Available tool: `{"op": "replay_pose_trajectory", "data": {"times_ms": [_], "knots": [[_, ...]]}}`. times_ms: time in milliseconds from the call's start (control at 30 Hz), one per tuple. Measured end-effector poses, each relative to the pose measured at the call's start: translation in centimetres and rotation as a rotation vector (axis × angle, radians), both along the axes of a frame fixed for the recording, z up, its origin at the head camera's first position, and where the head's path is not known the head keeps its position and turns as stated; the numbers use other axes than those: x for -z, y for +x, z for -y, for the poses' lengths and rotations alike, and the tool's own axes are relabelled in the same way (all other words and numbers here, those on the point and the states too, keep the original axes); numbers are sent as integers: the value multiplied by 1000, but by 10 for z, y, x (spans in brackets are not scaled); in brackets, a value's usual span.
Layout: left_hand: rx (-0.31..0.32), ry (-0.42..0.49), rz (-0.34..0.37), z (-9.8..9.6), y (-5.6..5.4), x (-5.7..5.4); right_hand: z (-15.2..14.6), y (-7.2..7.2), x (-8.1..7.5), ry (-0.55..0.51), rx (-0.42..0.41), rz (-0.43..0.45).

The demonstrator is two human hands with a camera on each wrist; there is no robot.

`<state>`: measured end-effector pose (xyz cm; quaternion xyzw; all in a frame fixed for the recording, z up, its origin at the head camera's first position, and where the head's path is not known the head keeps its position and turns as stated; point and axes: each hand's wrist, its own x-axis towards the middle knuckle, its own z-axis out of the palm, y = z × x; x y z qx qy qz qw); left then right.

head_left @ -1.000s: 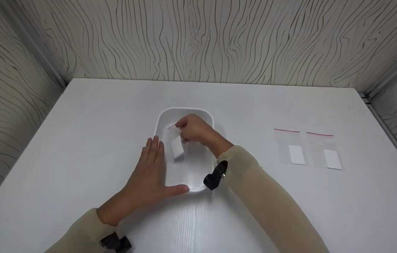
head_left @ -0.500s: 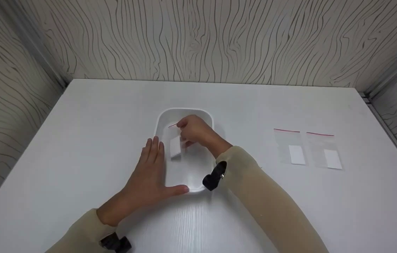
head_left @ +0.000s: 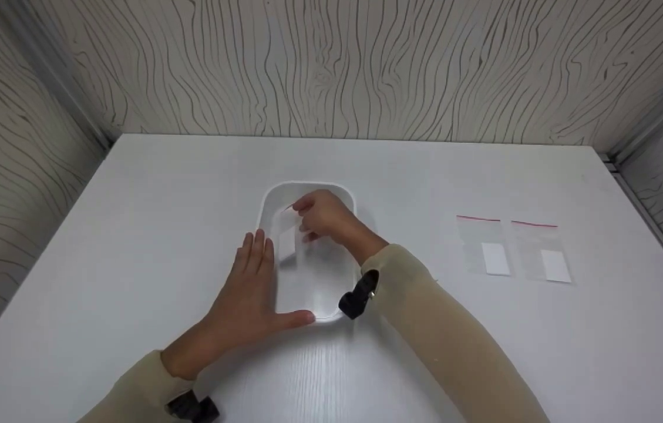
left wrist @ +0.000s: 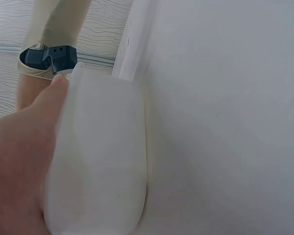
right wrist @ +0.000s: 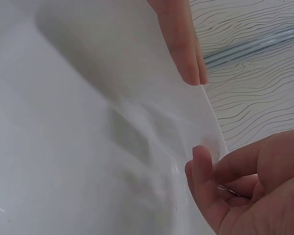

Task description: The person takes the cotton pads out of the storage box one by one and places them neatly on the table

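In the head view a white rectangular tub (head_left: 319,288) stands on the table. My left hand (head_left: 243,294) lies along its left side and near corner, fingers straight and thumb spread across the near rim. Inside the tub, my right hand (head_left: 328,217) pinches the top of a clear zip bag (head_left: 289,220) with a red seal line. A flat white rectangular piece (head_left: 288,242) sits in the bag's lower part. The right wrist view shows the right hand's curled fingers (right wrist: 202,166); the bag is hard to make out there against the white tub.
To the right on the white table (head_left: 401,176) lie two more clear zip bags, a left one (head_left: 475,235) and a right one (head_left: 534,241), each with a red seal line and a white piece. A wood-patterned wall (head_left: 319,70) rises behind the table.
The bag's lower part and its white piece have swung left, toward the tub's left wall. The right hand keeps its pinch almost in place; the left hand has not visibly moved.
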<state>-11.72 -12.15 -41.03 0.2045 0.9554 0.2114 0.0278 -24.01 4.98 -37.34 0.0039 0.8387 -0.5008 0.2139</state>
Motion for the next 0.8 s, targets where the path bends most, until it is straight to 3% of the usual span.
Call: {"op": "replay_pose_trajectory", "data": {"times_ms": [367, 800], "knots": [[2, 6, -8, 1, 1, 1, -8, 0, 1, -58, 7, -31], [-11, 49, 57, 2, 0, 0, -18, 4, -5, -76, 7, -82]]}}
